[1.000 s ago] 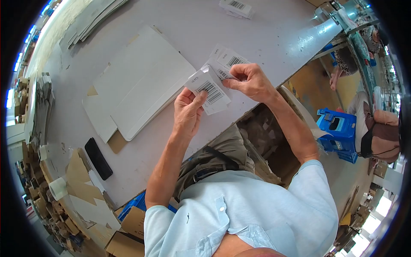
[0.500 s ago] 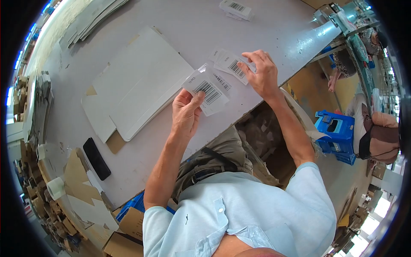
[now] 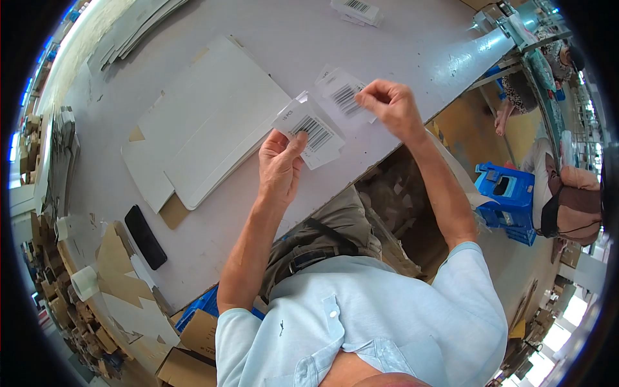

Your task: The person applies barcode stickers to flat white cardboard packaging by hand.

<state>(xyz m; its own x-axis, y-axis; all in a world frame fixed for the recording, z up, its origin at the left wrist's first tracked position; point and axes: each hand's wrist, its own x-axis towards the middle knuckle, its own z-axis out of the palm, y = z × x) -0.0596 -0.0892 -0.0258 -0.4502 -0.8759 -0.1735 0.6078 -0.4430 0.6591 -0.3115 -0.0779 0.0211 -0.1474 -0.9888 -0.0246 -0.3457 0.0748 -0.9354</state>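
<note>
My left hand grips a small stack of white barcode labels, thumb on top across the printed bars. "10 PCS" is printed beside the barcode, and thin clear-looking edges stick out behind the stack. To its upper right, my right hand is closed in a pinch at the right edge of another barcode label. That label overlaps others fanned out low over the table. Whether the pinch has one label or more is hidden by the fingers.
Flat grey-white cardboard pieces lie left of my hands. More labels sit at the far side. A black phone, a tape roll and torn cardboard are at left. At right stand a blue crate and other people.
My right hand has gone from spread fingers over the fanned labels to a pinch at their edge. Those labels shifted slightly up and left. The stack in my left hand looks more squared up.
</note>
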